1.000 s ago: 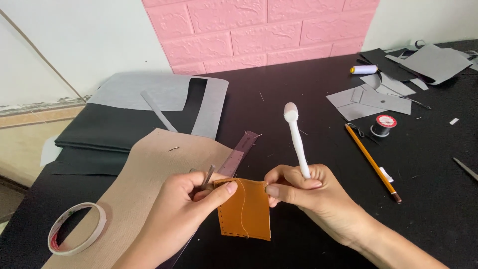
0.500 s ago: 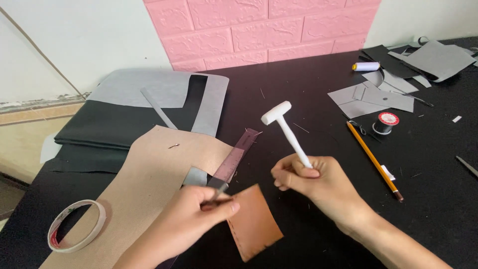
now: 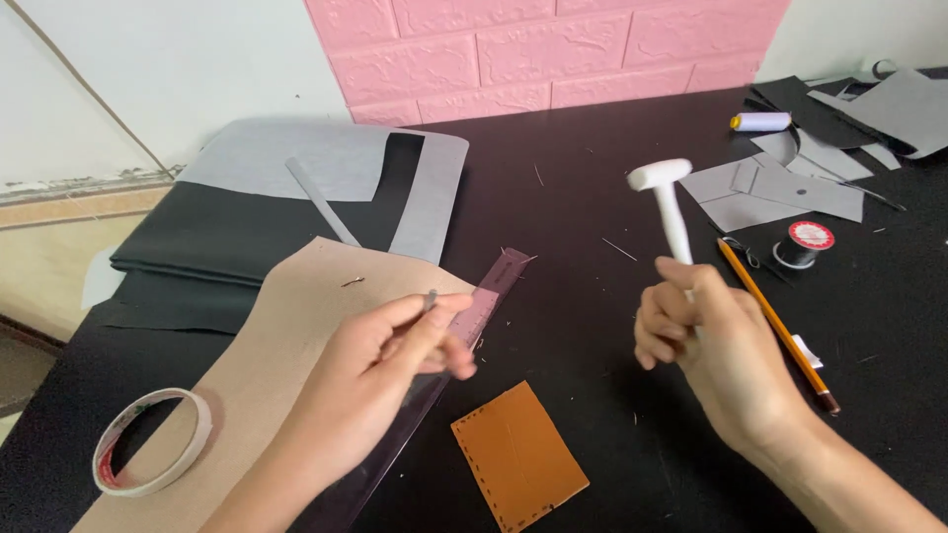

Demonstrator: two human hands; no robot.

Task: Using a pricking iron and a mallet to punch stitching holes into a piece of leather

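1. The right hand (image 3: 726, 345) is clenching its grip around the handle of a small white mallet (image 3: 670, 202), whose head is pointing up toward 12 o'clock, well above the worktop (image 3: 592, 227).
2. The left hand (image 3: 390, 355) is pinching a thin grey metal tool (image 3: 431, 299), probably a stitching punch, between thumb and fingers; only its tip is showing above the fingers, so its working end cannot be made out.
3. The tan leather piece (image 3: 518, 456), with a row of stitch holes along its edges, is lying flat on the worktop and untouched by either hand. From the left grip it is sitting at about 4 o'clock, near; from the right grip it is at about 8 o'clock, farther off. The left hand is the nearer one.
4. Its long axis is running from about 11 o'clock to 5 o'clock, tilted a little against the table edge.
5. A translucent purple ruler (image 3: 484, 306) is lying under and beyond the left hand, its long axis running from 1 o'clock to 7 o'clock, partly over a large sheet of brown paper (image 3: 286, 326).
6. Farther out, a roll of tape (image 3: 148, 442) is resting at 9 o'clock of the left hand, a yellow pencil (image 3: 775, 321) is lying just right of the right hand, and a spool of black thread (image 3: 805, 242) is standing at its 1 o'clock.
7. Grey and black sheets (image 3: 296, 197) are stacked at 11 o'clock, by the pink brick wall (image 3: 543, 49).
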